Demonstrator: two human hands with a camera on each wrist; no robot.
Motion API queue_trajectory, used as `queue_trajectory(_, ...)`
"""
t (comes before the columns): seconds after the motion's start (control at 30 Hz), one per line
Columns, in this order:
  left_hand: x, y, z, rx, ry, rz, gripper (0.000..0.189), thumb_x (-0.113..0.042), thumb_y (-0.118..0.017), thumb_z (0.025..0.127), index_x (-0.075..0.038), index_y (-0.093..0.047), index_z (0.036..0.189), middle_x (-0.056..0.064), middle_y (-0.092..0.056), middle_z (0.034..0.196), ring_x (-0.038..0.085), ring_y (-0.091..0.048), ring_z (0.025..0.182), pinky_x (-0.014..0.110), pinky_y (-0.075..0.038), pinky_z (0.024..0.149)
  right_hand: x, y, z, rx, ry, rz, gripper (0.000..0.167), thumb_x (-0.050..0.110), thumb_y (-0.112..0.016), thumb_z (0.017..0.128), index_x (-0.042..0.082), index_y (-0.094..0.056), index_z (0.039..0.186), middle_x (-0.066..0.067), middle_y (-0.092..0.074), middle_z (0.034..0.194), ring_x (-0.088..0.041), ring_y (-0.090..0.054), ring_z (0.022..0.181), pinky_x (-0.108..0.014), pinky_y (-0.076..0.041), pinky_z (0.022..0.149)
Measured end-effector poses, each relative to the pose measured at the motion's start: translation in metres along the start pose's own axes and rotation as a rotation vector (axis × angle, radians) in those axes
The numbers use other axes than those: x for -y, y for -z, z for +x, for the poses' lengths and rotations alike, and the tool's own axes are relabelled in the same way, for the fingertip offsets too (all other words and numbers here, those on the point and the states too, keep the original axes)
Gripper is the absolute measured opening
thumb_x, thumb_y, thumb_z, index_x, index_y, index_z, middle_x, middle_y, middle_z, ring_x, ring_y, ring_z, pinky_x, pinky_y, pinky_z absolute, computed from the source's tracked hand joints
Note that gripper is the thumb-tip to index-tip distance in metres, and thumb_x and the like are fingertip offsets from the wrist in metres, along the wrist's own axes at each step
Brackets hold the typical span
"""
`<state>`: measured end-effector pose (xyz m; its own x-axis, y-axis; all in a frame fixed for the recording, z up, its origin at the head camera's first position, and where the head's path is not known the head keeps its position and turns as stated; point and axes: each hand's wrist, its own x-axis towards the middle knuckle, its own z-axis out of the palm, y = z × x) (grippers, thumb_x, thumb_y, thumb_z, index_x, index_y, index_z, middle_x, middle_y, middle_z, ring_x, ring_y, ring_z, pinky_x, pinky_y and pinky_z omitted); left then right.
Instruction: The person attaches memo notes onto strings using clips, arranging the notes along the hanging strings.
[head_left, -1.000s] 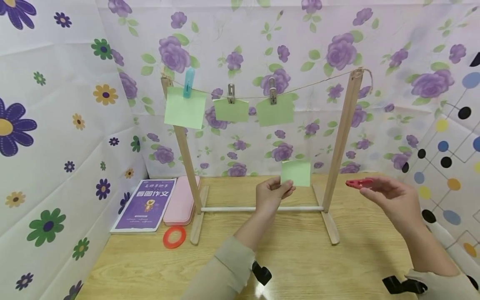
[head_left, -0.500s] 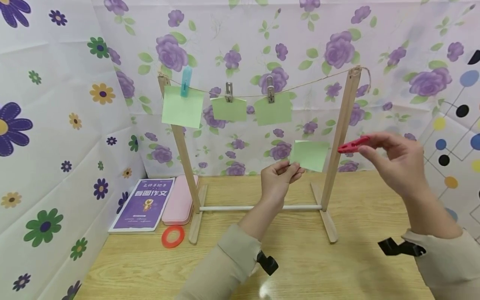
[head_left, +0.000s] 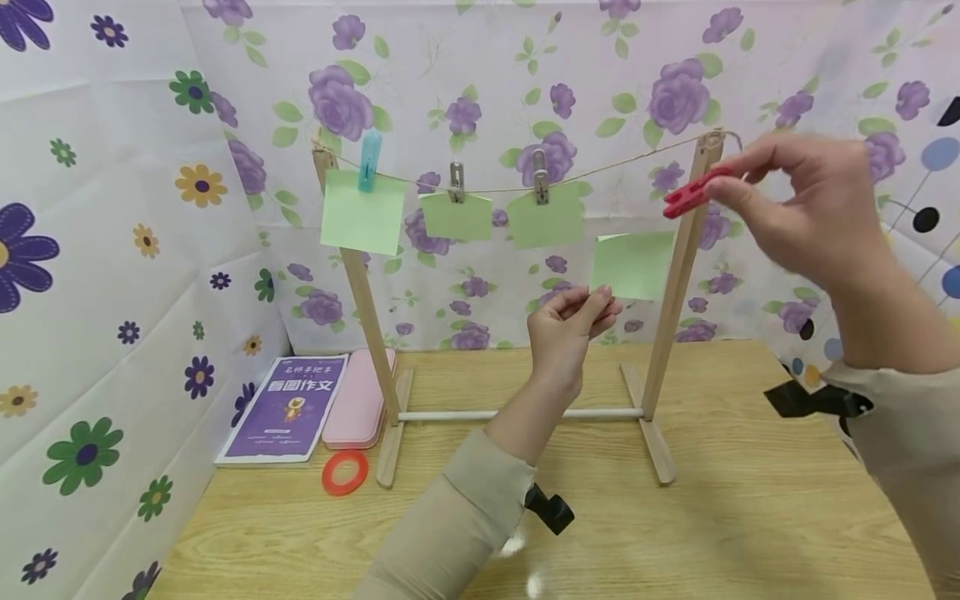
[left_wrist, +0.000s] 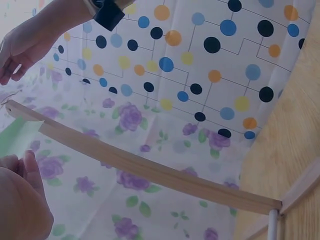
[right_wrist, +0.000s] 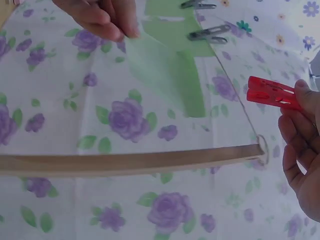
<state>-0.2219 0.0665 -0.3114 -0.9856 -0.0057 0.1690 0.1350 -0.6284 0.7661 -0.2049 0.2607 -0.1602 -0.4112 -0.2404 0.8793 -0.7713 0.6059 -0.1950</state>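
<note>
My left hand (head_left: 564, 337) pinches a light green paper note (head_left: 632, 265) by its lower left corner, below the right part of a string (head_left: 626, 162). Held between thumb and fingers of my right hand (head_left: 817, 208) is a red clothespin (head_left: 696, 193), up beside the right wooden post (head_left: 678, 275). In the right wrist view the red clothespin (right_wrist: 272, 93) is apart from both string and note (right_wrist: 167, 75). Three more green notes hang from the string: one under a blue clothespin (head_left: 369, 162), two under metal clips (head_left: 457, 182).
The wooden frame's white crossbar (head_left: 450, 416) runs low between its posts. At left on the table (head_left: 285, 533) lie a purple book (head_left: 288, 408), a pink case (head_left: 360, 400) and a red ring (head_left: 345, 472). Patterned cloth walls (head_left: 480, 50) stand behind and at the sides.
Both hands have risen. The left has carried the green note up and right towards the string; the right has lifted the red clothespin to near the top of the right post.
</note>
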Motion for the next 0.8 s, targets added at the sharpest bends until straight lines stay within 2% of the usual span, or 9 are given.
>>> queue_trajectory(0.07,-0.003,-0.003,0.001,0.000,-0.010,-0.008,0.010,-0.006,-0.078,0.090,-0.002,-0.069,0.092,0.013,-0.075,0.085,0.015,-0.075,0.074,0.028,-0.064,0.077,0.002,0.005,0.013,0.006,0.034,-0.047,0.008,-0.012,-0.077,0.083,-0.011,-0.071,0.088,0.014,-0.070,0.085,0.011,-0.054,0.080,-0.010,-0.043,0.078)
queue_trajectory(0.13,-0.006,-0.006,0.002,0.000,-0.021,-0.012,0.009,-0.006,-0.077,0.090,0.000,-0.070,0.093,0.014,-0.075,0.086,0.016,-0.075,0.075,0.028,-0.064,0.077,0.003,0.010,0.025,0.024,0.081,-0.094,0.007,-0.011,-0.077,0.084,-0.011,-0.072,0.089,-0.002,-0.073,0.084,0.014,-0.052,0.082,-0.009,-0.043,0.079)
queue_trajectory(0.23,-0.009,-0.008,0.003,-0.001,-0.040,-0.011,0.011,-0.007,-0.076,0.092,0.002,-0.073,0.097,0.015,-0.075,0.089,0.015,-0.075,0.076,0.028,-0.064,0.077,0.004,0.014,0.043,0.059,0.135,-0.149,0.007,-0.006,-0.077,0.086,-0.009,-0.073,0.091,-0.009,-0.075,0.088,0.016,-0.051,0.084,-0.007,-0.042,0.081)
queue_trajectory(0.33,-0.013,-0.009,0.004,0.009,-0.051,-0.004,0.013,-0.009,-0.074,0.094,0.003,-0.075,0.100,0.017,-0.075,0.091,0.015,-0.075,0.077,0.028,-0.064,0.078,0.003,0.014,0.058,0.100,0.119,-0.162,0.007,-0.002,-0.078,0.087,-0.006,-0.076,0.093,0.018,-0.072,0.087,0.016,-0.049,0.085,-0.009,-0.040,0.083)
queue_trajectory(0.4,-0.015,-0.010,0.005,0.022,-0.056,0.002,0.015,-0.010,-0.073,0.095,0.004,-0.075,0.100,0.018,-0.075,0.092,0.016,-0.075,0.077,0.028,-0.064,0.078,0.003,0.013,0.066,0.126,0.093,-0.167,0.007,-0.001,-0.078,0.087,-0.005,-0.076,0.093,0.037,-0.061,0.085,0.015,-0.048,0.084,-0.010,-0.039,0.084)
queue_trajectory(0.47,-0.017,-0.011,0.006,0.035,-0.059,0.006,0.015,-0.011,-0.073,0.095,0.004,-0.075,0.100,0.019,-0.075,0.093,0.016,-0.075,0.078,0.027,-0.064,0.078,0.002,0.013,0.071,0.150,0.077,-0.176,0.007,0.000,-0.078,0.088,-0.005,-0.076,0.092,0.047,-0.049,0.083,0.014,-0.046,0.083,-0.010,-0.037,0.083)
queue_trajectory(0.8,-0.025,-0.018,0.011,0.095,-0.086,0.028,0.013,-0.008,-0.071,0.096,0.004,-0.072,0.099,0.013,-0.074,0.089,0.015,-0.074,0.078,0.029,-0.064,0.079,-0.001,0.011,0.075,0.230,-0.014,-0.181,0.010,0.008,-0.075,0.092,-0.002,-0.077,0.089,0.039,-0.051,0.082,0.005,-0.046,0.090,-0.016,-0.034,0.083)
